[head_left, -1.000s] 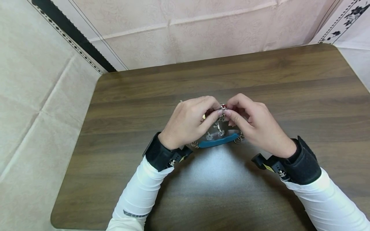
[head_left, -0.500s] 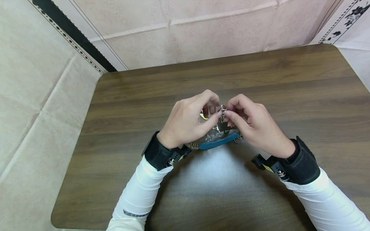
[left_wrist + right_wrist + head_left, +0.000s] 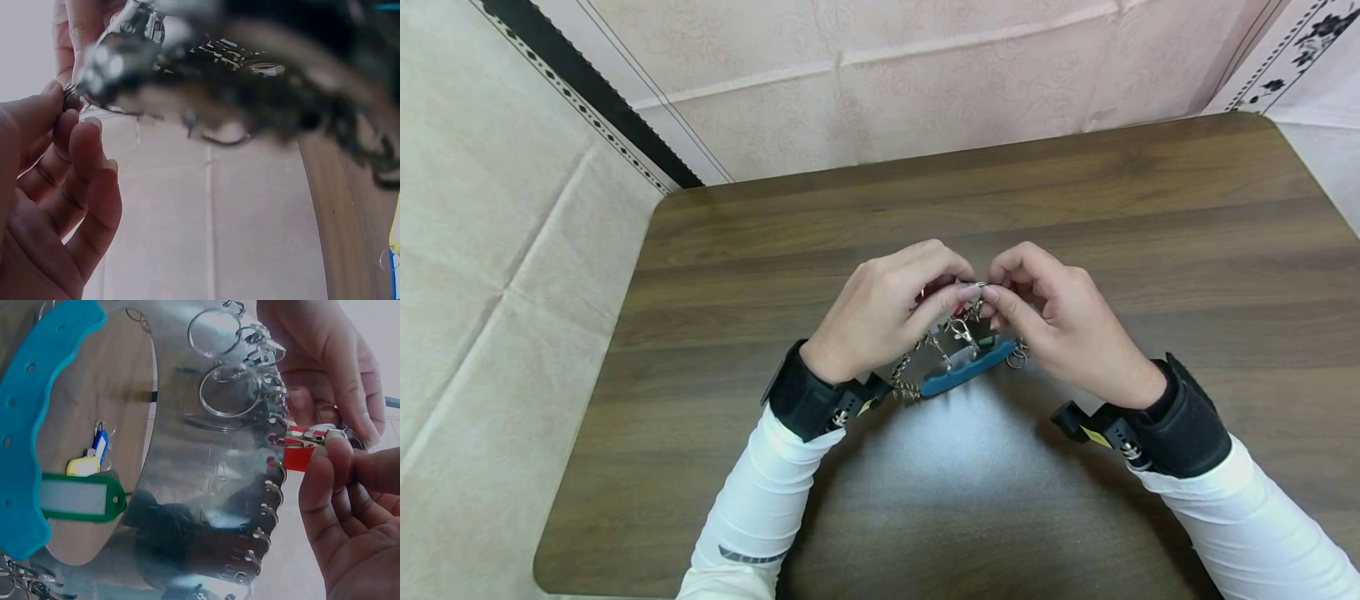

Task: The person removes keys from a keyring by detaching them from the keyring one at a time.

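Observation:
A metal key carrier [image 3: 181, 450] with a blue grip [image 3: 967, 371] stands up between the hands, small snap hooks hanging along its curved rim. My left hand [image 3: 898, 304] pinches a split ring [image 3: 357, 439] near the top of the rim. Against it, my right hand [image 3: 1060, 321] pinches a snap hook [image 3: 306, 435] between thumb and index finger. Just behind that hook is a red key tag [image 3: 297, 451], partly hidden by the fingers. A green key tag [image 3: 87, 497] hangs near the grip. Whether ring and hook are joined is hidden by the fingertips.
The carrier is above a brown wooden table [image 3: 737, 292] with rounded corners. A yellow tag [image 3: 83, 465] and a blue tag [image 3: 102, 447] are seen through the carrier's opening. Pale patterned cloth [image 3: 887, 92] borders the table's far side.
The red tag has shifted from the top between the hands to below the left fingers. The left hand opened slightly, then closed in again. The right hand has hardly moved; the carrier tilted a little.

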`<state>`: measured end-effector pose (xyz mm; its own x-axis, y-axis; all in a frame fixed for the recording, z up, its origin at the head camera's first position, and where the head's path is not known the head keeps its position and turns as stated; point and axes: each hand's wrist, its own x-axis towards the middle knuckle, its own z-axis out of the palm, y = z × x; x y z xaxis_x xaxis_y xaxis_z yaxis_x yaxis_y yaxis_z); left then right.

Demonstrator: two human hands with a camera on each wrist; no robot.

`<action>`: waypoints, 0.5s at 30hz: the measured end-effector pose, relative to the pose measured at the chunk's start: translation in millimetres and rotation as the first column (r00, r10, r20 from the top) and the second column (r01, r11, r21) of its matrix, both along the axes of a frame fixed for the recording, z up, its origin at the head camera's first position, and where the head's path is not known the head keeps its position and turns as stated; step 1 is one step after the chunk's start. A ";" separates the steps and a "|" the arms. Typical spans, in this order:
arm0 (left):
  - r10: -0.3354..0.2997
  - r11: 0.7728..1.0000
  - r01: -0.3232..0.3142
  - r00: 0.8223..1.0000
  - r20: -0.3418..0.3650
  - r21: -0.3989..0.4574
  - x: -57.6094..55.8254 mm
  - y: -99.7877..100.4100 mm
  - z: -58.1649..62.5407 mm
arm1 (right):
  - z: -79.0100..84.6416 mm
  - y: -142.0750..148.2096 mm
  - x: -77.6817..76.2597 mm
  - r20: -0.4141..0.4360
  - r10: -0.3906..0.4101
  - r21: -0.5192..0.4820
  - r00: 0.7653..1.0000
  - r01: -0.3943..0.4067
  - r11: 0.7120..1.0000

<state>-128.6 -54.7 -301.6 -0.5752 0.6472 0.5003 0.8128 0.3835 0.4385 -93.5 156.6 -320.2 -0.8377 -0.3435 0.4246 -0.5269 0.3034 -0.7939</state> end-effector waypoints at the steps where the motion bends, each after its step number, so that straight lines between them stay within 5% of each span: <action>1: 0.000 1.000 0.000 1.000 0.001 -0.001 -0.4 -0.7 0.0 | 0.1 -0.1 0.0 0.013 -0.001 -0.004 1.000 0.001 1.000; 15: -0.005 1.000 0.004 1.000 -0.021 -0.029 -1.2 -2.6 1.4 | 4.0 -0.9 1.8 0.159 -0.039 -0.056 0.987 0.049 0.997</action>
